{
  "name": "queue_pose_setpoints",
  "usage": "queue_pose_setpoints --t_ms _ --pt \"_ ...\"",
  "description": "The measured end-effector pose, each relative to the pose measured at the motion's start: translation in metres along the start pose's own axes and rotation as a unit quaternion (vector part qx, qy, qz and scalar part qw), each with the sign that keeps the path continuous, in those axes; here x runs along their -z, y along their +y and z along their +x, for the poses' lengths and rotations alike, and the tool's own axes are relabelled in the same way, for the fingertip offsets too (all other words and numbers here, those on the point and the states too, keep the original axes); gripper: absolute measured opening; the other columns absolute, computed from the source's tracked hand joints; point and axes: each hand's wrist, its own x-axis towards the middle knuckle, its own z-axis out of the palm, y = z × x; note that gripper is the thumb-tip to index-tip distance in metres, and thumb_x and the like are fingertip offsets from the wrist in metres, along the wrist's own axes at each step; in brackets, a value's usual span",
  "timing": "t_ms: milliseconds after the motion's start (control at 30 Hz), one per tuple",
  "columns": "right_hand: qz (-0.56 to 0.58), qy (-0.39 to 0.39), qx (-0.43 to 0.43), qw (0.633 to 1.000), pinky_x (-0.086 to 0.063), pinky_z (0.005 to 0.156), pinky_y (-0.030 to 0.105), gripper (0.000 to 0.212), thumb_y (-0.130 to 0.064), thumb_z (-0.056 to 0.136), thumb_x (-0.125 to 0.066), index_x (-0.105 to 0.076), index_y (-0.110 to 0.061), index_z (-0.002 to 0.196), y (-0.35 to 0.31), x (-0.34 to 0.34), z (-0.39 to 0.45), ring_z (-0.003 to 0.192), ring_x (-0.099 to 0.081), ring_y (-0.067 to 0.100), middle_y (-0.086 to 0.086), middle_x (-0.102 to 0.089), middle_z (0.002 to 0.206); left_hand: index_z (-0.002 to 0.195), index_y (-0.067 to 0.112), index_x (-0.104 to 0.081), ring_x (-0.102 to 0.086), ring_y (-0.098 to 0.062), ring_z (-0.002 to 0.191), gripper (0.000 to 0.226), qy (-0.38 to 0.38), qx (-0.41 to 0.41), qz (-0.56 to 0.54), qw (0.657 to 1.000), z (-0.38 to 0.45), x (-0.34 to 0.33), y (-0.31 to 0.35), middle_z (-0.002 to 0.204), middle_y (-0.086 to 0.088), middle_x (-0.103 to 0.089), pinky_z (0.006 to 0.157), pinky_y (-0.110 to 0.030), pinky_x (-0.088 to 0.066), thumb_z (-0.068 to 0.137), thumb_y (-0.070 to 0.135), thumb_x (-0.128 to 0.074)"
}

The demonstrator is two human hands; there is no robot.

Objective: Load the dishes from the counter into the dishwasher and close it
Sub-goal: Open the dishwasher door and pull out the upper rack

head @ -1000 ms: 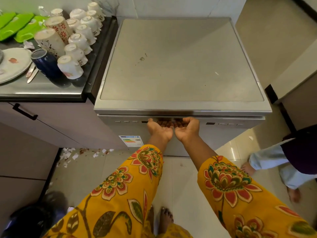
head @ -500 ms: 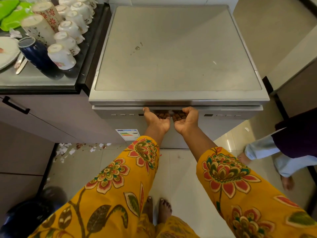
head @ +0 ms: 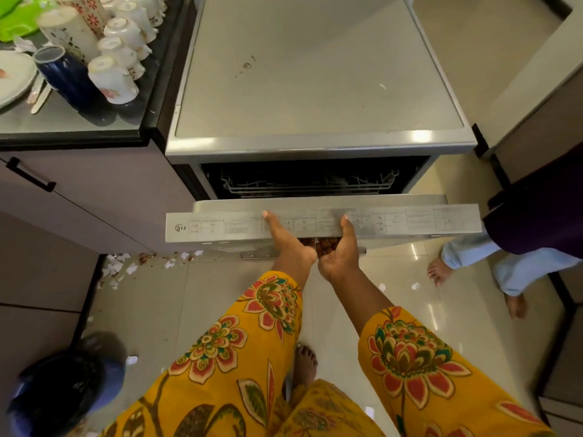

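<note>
Meanwhile both hands grip the part-open dishwasher door; cups crowd the counter.

Upper left of the frame holds one dark blue cup, one white plate and at least seven upturned white or patterned cups, the rest cut off by the edge. At centre, one dishwasher shows one wire rack, and two hands, left hand and right hand, grip its one door

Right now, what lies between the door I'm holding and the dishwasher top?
In the head view, a dark opening showing the wire rack lies between the door and the top.
</note>
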Motion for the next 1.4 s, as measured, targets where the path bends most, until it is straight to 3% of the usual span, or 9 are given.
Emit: queue_pose_setpoints --t_ms 133,267,433,567,733,967,1100,1233,1400 --pt "-0.018 0.019 0.006 1.0 -0.048 0.099 0.048 0.047 -0.041 0.085 -0.066 -0.054 -0.011 0.118 0.018 0.034 -0.011 0.105 -0.062 0.03 0.015 -0.064 0.112 0.143 0.023 -0.028 -0.052 -0.035 0.118 0.095 0.061 0.005 0.004 0.998 0.0 0.036 -0.018 0.127 -0.014 -0.054 0.106 -0.056 -0.036 0.069 0.075 -0.059" --pt "-0.028 0.037 -0.003 0.999 -0.045 0.101 0.049 0.034 -0.04 0.086 -0.065 -0.055 -0.011 0.102 0.037 0.074 -0.026 0.108 -0.059 0.032 0.017 -0.062 0.114 0.14 0.019 -0.033 -0.048 -0.038 0.121 0.089 0.061 0.014 -0.008 0.998 -0.011 0.074 -0.034 0.13 -0.016 -0.051 0.105 -0.059 -0.035 0.073 0.07 -0.059" --pt "-0.047 0.056 -0.024 0.997 -0.042 0.105 0.048 0.04 -0.041 0.083 -0.067 -0.052 -0.012 0.106 0.059 0.128 -0.039 0.112 -0.057 0.032 0.018 -0.06 0.119 0.143 0.017 -0.029 -0.049 -0.035 0.119 0.09 0.078 0.027 0.011 0.997 -0.032 0.128 -0.053 0.131 -0.016 -0.049 0.095 -0.049 -0.044 0.073 0.061 -0.067" --pt "-0.077 0.068 -0.039 0.994 -0.047 0.101 0.045 0.051 -0.05 0.081 -0.066 -0.058 -0.009 0.11 0.078 0.163 -0.045 0.106 -0.062 0.032 0.018 -0.065 0.115 0.138 0.012 -0.038 -0.056 -0.033 0.106 0.083 0.083 0.045 0.039 0.995 -0.033 0.171 -0.067 0.129 -0.016 -0.052 0.073 -0.042 -0.052 0.074 0.051 -0.072" --pt "-0.071 0.081 -0.023 0.994 -0.054 0.085 0.035 0.059 -0.041 0.086 -0.064 -0.047 -0.01 0.132 0.095 0.192 -0.05 0.104 -0.062 0.026 0.015 -0.062 0.122 0.131 0.008 -0.041 -0.057 -0.03 0.107 0.07 0.121 0.055 0.07 0.989 -0.021 0.215 -0.079 0.122 -0.014 -0.053 0.084 -0.042 -0.053 0.077 0.038 -0.074" --pt "-0.082 0.159 -0.03 0.983 -0.055 0.079 0.04 0.039 -0.021 0.086 -0.067 -0.05 -0.008 0.119 0.108 0.229 -0.059 0.1 -0.062 0.029 0.016 -0.061 0.118 0.118 0.003 -0.051 -0.06 -0.037 0.105 0.086 0.139 0.107 0.035 0.984 -0.018 0.265 -0.099 0.116 -0.018 -0.058 0.088 -0.057 -0.05 0.049 0.035 -0.091" --pt "-0.153 0.267 0.024 0.951 -0.048 0.097 0.047 0.08 -0.016 0.073 -0.081 -0.03 -0.017 0.135 0.118 0.264 -0.049 0.107 -0.057 0.025 0.007 -0.053 0.124 0.109 0.003 -0.051 -0.062 -0.031 0.098 0.041 0.167 0.07 0.083 0.98 -0.016 0.294 -0.107 0.112 -0.018 -0.06 0.069 -0.039 -0.055 0.08 0.024 -0.072" --pt "-0.324 0.35 0.034 0.878 -0.046 0.098 0.051 0.121 -0.036 0.053 -0.091 -0.016 -0.019 0.146 0.127 0.29 -0.042 0.127 -0.042 0.034 0.012 -0.037 0.142 0.123 0.001 -0.047 -0.061 -0.031 0.1 0.057 0.202 0.062 0.101 0.972 -0.014 0.314 -0.117 0.119 -0.019 -0.059 0.074 -0.037 -0.054 0.079 0.022 -0.074" --pt "-0.491 0.328 0.023 0.807 -0.029 0.113 0.046 0.122 -0.042 0.067 -0.082 0.002 -0.015 0.15 0.129 0.314 -0.039 0.143 -0.013 0.031 0.01 -0.003 0.155 0.126 0.0 -0.046 -0.059 -0.029 0.097 0.061 0.251 0.063 0.148 0.954 -0.011 0.337 -0.127 0.115 -0.017 -0.058 0.082 -0.034 -0.052 0.078 0.024 -0.075"
